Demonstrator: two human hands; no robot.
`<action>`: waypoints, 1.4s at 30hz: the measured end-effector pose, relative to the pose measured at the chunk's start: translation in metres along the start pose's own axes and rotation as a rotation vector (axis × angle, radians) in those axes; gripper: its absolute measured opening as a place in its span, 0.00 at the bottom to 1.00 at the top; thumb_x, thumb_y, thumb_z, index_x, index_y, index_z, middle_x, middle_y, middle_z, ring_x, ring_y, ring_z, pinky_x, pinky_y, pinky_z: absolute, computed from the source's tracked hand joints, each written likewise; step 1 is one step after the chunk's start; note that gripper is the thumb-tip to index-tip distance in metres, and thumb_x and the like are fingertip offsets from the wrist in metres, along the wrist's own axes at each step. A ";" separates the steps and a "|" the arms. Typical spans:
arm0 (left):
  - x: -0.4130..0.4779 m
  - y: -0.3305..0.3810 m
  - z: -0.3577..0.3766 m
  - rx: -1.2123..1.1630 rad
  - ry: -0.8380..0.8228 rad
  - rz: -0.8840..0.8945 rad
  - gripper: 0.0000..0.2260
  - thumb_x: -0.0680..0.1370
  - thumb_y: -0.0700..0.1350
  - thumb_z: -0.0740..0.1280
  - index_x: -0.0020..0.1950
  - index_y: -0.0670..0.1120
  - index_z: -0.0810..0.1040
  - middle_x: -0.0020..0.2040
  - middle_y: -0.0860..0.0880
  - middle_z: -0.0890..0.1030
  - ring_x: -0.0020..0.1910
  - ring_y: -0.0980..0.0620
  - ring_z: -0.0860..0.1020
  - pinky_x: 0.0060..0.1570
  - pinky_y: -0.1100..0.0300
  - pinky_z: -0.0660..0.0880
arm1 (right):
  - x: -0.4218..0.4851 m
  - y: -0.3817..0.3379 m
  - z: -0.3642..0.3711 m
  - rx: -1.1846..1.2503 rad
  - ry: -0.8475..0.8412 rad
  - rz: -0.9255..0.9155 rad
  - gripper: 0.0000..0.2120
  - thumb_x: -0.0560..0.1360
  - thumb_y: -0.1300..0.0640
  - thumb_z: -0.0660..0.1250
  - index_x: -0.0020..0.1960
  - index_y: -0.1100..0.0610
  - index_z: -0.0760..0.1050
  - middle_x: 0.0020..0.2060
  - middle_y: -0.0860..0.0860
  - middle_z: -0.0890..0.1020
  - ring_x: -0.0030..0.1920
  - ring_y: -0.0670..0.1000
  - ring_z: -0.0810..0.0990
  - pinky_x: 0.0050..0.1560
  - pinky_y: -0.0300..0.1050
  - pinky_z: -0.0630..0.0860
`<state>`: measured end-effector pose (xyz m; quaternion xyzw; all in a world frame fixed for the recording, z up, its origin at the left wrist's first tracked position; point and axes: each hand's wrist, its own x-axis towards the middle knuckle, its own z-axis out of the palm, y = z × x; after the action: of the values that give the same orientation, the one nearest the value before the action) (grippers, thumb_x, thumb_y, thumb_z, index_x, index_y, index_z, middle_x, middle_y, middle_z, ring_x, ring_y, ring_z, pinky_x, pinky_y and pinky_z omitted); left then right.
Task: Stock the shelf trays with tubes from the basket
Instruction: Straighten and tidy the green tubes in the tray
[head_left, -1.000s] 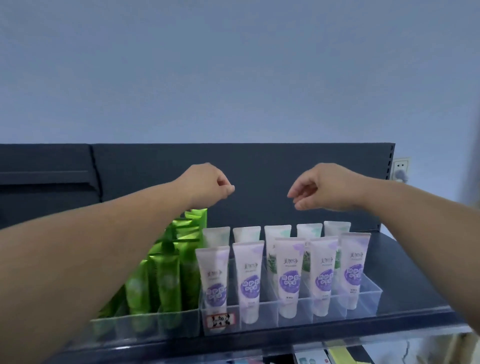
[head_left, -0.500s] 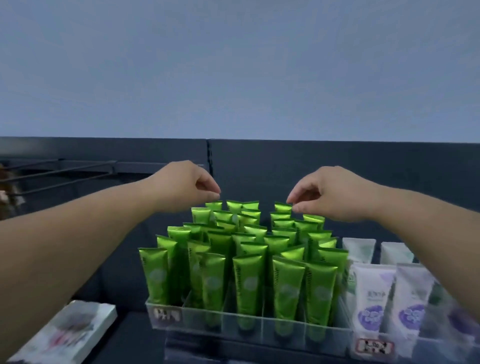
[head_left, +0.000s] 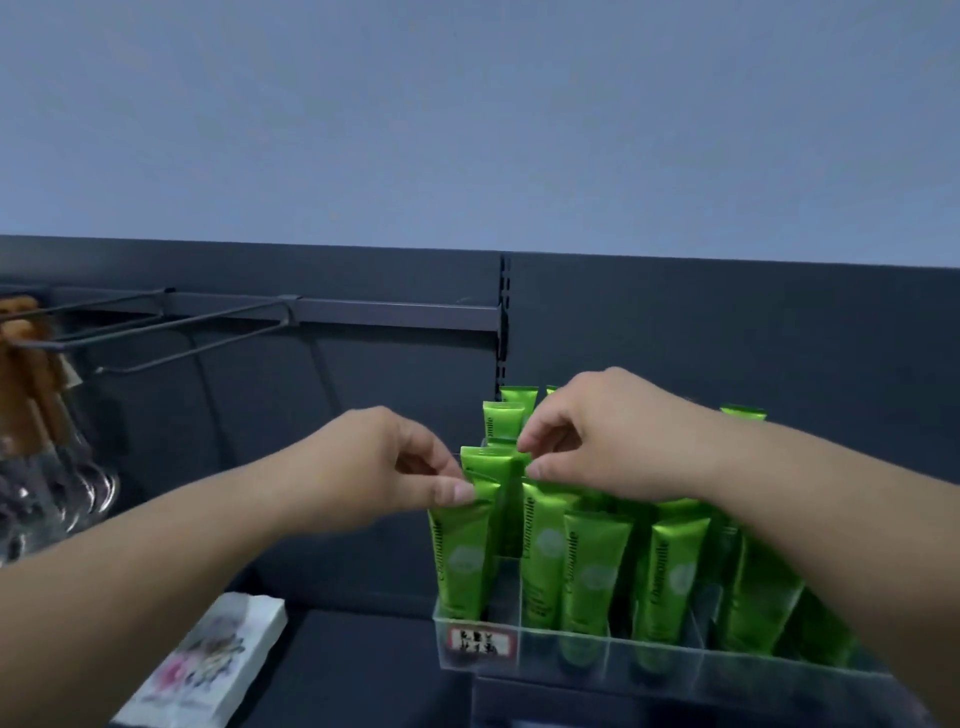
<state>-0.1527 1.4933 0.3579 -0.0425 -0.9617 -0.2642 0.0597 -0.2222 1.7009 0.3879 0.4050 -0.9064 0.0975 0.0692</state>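
A clear plastic tray (head_left: 613, 657) on the dark shelf holds several upright green tubes (head_left: 592, 566) in divided rows. My left hand (head_left: 387, 467) reaches in from the left and pinches the crimped top of a green tube (head_left: 460, 551) in the tray's leftmost row. My right hand (head_left: 618, 434) hovers over the rows beside it, with thumb and forefinger pinching the top edge of a neighbouring green tube (head_left: 543, 545). The basket is out of sight.
A white printed packet (head_left: 208, 660) lies on the shelf at the lower left. Metal peg hooks (head_left: 171, 322) stick out from the dark back panel, with brown-handled items (head_left: 31, 395) hanging at the far left. A red-and-white label (head_left: 480, 642) is on the tray's front.
The view swung left from the white-and-purple tubes to the green ones. Both hands dropped from above the rows onto the tube tops at the tray's left side.
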 end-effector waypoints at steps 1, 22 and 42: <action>-0.001 -0.003 0.003 -0.023 -0.027 0.009 0.11 0.67 0.60 0.73 0.44 0.57 0.83 0.40 0.62 0.83 0.40 0.67 0.80 0.43 0.74 0.74 | 0.002 -0.003 0.002 -0.022 -0.014 0.008 0.11 0.73 0.48 0.71 0.54 0.47 0.82 0.46 0.41 0.83 0.46 0.39 0.78 0.52 0.35 0.74; 0.006 -0.015 0.034 -0.048 0.083 0.116 0.09 0.70 0.54 0.75 0.49 0.55 0.82 0.36 0.56 0.82 0.33 0.63 0.76 0.36 0.74 0.70 | 0.016 -0.028 0.007 -0.068 -0.328 0.177 0.09 0.70 0.52 0.75 0.50 0.48 0.82 0.30 0.39 0.76 0.35 0.38 0.74 0.38 0.32 0.71; -0.004 -0.029 0.033 -0.390 0.237 0.117 0.06 0.70 0.56 0.72 0.44 0.56 0.83 0.39 0.59 0.84 0.39 0.64 0.81 0.40 0.72 0.75 | 0.021 -0.027 -0.012 0.055 -0.083 0.143 0.08 0.70 0.49 0.75 0.49 0.45 0.83 0.38 0.35 0.82 0.43 0.34 0.80 0.51 0.34 0.76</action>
<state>-0.1548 1.4857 0.3144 -0.0777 -0.8746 -0.4444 0.1779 -0.2149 1.6708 0.4071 0.3445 -0.9322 0.1103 0.0135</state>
